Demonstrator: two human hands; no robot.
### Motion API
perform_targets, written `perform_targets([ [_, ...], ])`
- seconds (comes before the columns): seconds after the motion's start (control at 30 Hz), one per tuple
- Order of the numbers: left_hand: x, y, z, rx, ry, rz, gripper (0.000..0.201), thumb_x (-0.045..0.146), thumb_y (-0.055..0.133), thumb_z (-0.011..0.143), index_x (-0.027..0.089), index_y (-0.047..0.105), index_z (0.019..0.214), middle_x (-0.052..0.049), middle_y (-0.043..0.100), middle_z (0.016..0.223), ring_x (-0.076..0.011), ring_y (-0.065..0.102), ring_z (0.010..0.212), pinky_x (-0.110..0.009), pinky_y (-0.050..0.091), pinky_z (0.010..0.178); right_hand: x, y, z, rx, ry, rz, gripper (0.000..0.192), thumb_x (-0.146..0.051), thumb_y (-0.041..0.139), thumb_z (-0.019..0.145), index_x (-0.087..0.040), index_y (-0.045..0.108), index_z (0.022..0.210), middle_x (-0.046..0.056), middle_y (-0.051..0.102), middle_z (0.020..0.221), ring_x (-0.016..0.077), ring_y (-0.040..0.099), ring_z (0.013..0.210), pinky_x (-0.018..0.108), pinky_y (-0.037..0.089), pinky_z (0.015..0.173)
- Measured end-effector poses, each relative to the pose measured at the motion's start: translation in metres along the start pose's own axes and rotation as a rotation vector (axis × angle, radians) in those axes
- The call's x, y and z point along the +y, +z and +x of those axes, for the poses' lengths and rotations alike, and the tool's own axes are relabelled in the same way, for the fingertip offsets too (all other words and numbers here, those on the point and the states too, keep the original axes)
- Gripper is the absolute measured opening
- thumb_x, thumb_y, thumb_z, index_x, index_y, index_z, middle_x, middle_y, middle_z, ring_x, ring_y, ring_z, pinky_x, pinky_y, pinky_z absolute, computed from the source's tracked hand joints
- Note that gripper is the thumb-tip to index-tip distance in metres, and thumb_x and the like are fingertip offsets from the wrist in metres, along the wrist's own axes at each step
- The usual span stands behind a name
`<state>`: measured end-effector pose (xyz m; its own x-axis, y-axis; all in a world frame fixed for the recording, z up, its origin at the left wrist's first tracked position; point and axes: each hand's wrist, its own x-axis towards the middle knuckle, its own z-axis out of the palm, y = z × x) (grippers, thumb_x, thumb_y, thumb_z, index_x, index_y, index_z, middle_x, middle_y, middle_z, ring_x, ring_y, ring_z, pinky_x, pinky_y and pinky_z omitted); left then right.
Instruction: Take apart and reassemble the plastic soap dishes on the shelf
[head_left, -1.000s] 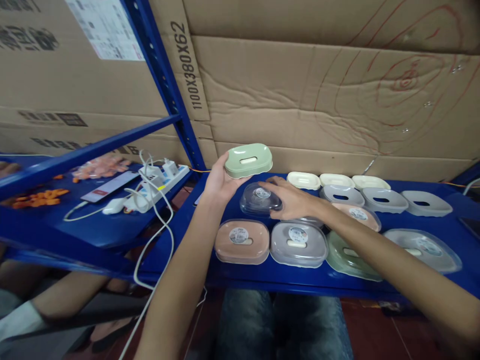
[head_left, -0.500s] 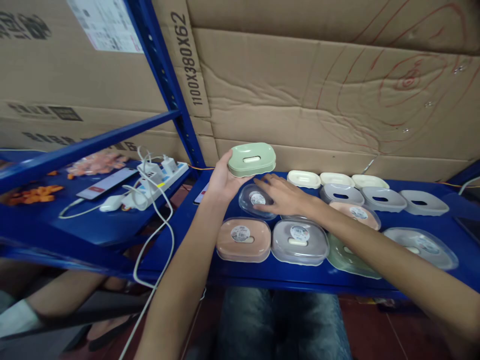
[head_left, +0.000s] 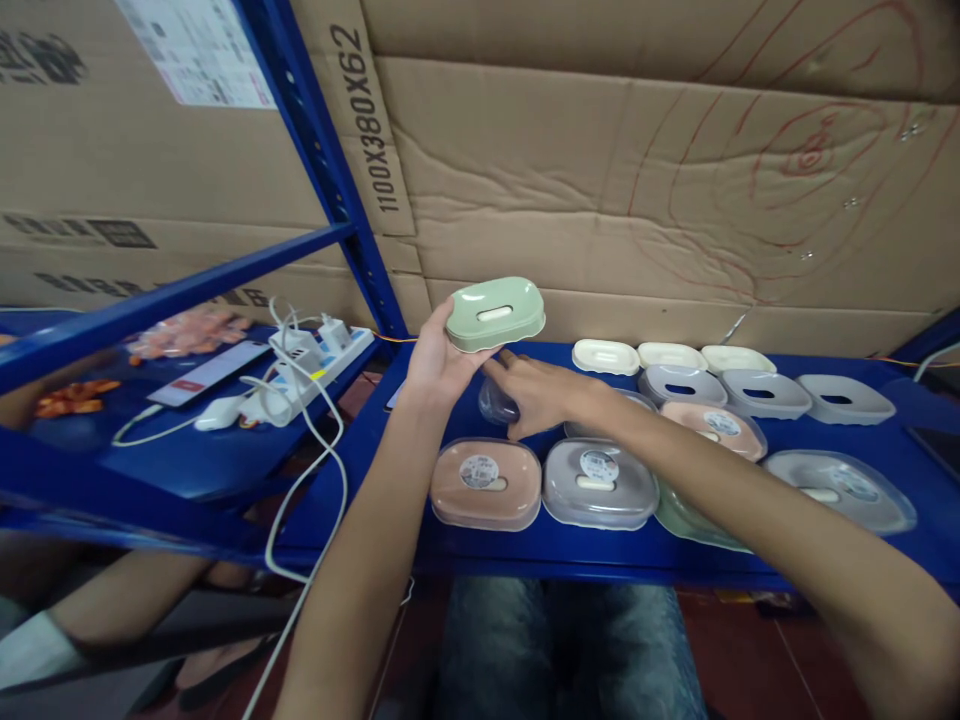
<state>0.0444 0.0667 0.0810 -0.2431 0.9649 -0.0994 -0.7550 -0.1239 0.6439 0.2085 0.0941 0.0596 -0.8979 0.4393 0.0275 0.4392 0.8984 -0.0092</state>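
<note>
We judge that the step in hand is picking up the clear cover (head_left: 495,402). Our left hand (head_left: 439,362) grips the green dish (head_left: 495,316), raised above the bench (head_left: 480,556) toward its back left corner. Our right hand (head_left: 551,390) bends over the cover; whether it grips, we cannot tell. Lifting would call for a sure hold on the rim.

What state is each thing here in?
Green dish, uncovered, held up in left hand
Clear cover, partly hidden by right hand
Front pink dish, covered
Front grey dish, covered
Cream trays, uncovered
Slotted grey trays, uncovered
Power strip, chargers plugged in
Phone on left shelf, screen lit
</note>
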Motion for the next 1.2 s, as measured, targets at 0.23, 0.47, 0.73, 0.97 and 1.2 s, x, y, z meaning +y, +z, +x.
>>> perform_targets([
  [0.23,0.004,0.003,-0.004,0.018,0.02,-0.064,0.028,0.027,0.056,0.108,0.021,0.072,0.131,-0.008,0.086,0.11,-0.0275,0.08,0.116,-0.05,0.059,0.116,0.009,-0.008,-0.014,0.135,-0.156,0.086,0.069,-0.034,0.087,0.081,-0.017,0.068,0.145,0.017,0.059,0.128,0.035,0.06,0.12,0.053,0.057,0.104],
  [0.47,0.003,0.002,-0.002,0.012,0.014,-0.034,0.033,0.028,0.054,0.108,0.023,0.072,0.136,-0.009,0.086,0.113,-0.029,0.08,0.12,-0.049,0.063,0.112,0.005,-0.028,-0.04,0.173,-0.114,0.198,0.078,-0.035,0.083,0.085,-0.025,0.059,0.158,0.016,0.061,0.14,0.0346,0.063,0.126,0.053,0.055,0.111],
  [0.73,-0.002,0.014,-0.018,-0.178,-0.113,0.078,0.04,0.035,0.051,0.114,0.016,0.071,0.143,-0.017,0.083,0.127,-0.036,0.076,0.131,-0.058,0.061,0.113,0.025,-0.085,-0.094,0.613,0.083,0.263,0.098,-0.06,0.093,0.078,-0.027,0.05,0.16,0.014,0.063,0.154,0.0404,0.064,0.138,0.062,0.049,0.122],
  [0.97,-0.012,0.021,-0.038,-0.313,-0.24,0.214,0.039,0.042,0.053,0.114,0.02,0.077,0.136,-0.016,0.083,0.127,-0.0367,0.076,0.131,-0.054,0.062,0.112,0.034,-0.087,-0.087,0.51,-0.016,0.197,0.098,-0.062,0.087,0.086,-0.027,0.046,0.168,0.015,0.056,0.166,0.0428,0.054,0.151,0.066,0.042,0.127],
  [1.2,-0.023,0.024,-0.048,-0.353,-0.297,0.33,0.045,0.044,0.047,0.117,0.017,0.081,0.13,-0.015,0.085,0.118,-0.0342,0.08,0.12,-0.049,0.064,0.106,0.032,-0.074,-0.082,0.424,-0.096,0.205,0.093,-0.057,0.085,0.09,-0.027,0.047,0.17,0.015,0.057,0.165,0.0405,0.057,0.149,0.06,0.046,0.125],
])
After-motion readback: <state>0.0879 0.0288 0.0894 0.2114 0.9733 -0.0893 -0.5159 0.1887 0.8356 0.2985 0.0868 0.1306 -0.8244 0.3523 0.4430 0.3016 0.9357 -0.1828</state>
